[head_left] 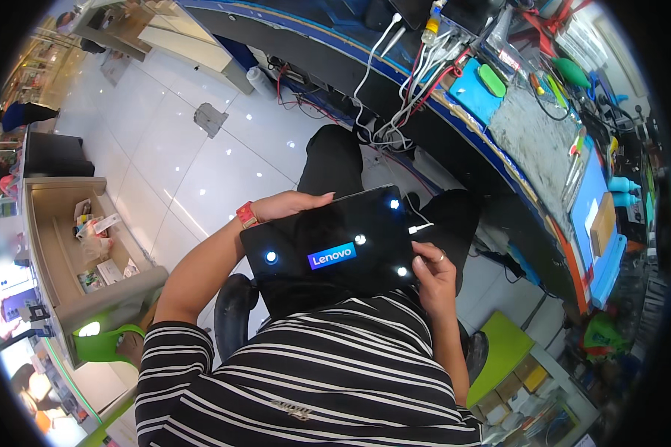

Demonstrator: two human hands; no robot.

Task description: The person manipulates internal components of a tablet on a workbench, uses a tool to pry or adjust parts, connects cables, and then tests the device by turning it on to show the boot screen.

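Observation:
A black tablet (320, 223) rests across my lap, its screen showing a small blue-purple logo panel and bright reflections. My left hand (294, 201) grips its upper left edge, thumb along the rim, the other fingers mostly hidden; a red watch (247, 214) is on that wrist. My right hand (433, 272) holds the lower right edge with fingers curled and a ring on one finger. Just above it, a white cable (419, 227) runs from the tablet's right side.
A cluttered workbench (529, 149) with cables, tools, a blue mat (473, 93) and bottles runs along the upper right. At left are an open wooden cabinet (56, 223), a green chair (104, 343) and distant people (26, 112). A black armrest (231, 309) is beside my left elbow.

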